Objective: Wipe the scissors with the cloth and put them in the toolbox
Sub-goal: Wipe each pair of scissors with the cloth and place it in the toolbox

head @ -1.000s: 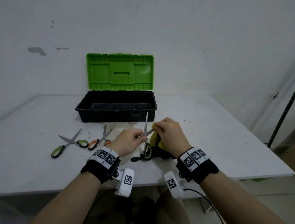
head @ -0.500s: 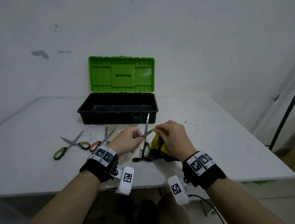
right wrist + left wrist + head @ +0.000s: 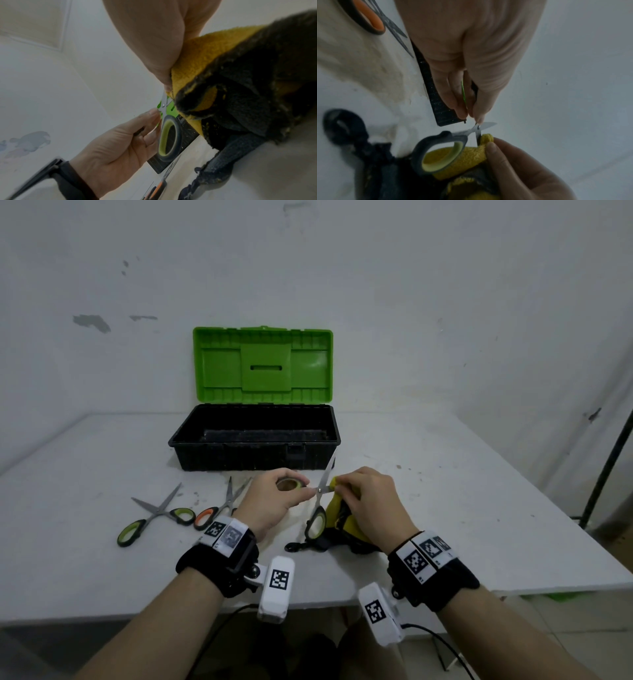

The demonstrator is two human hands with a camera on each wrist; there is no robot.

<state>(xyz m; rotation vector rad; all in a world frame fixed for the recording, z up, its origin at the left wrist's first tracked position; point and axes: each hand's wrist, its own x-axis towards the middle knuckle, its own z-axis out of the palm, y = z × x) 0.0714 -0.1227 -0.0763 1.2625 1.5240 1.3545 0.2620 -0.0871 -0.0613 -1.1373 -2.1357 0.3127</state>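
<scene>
Green-handled scissors (image 3: 318, 508) stand open above the table in front of the toolbox. My left hand (image 3: 306, 489) pinches one handle ring near the pivot (image 3: 478, 127). The other ring (image 3: 440, 151) hangs down. One blade points up toward the black toolbox (image 3: 239, 457), whose green lid (image 3: 263, 364) stands open. My right hand (image 3: 342, 489) pinches the yellow and black cloth (image 3: 346, 525) around the other blade, close to the pivot. The rest of the cloth (image 3: 197, 56) trails onto the table.
Two more pairs of scissors lie open on the white table (image 3: 479, 508) to the left: a green-handled pair (image 3: 154, 511) and an orange-handled pair (image 3: 219, 505). A black pole (image 3: 606, 467) stands off the table's right edge.
My left hand has turned, so the held handle ring now shows on top and the upright blade leans right. My right hand still pinches the cloth on the other blade.
</scene>
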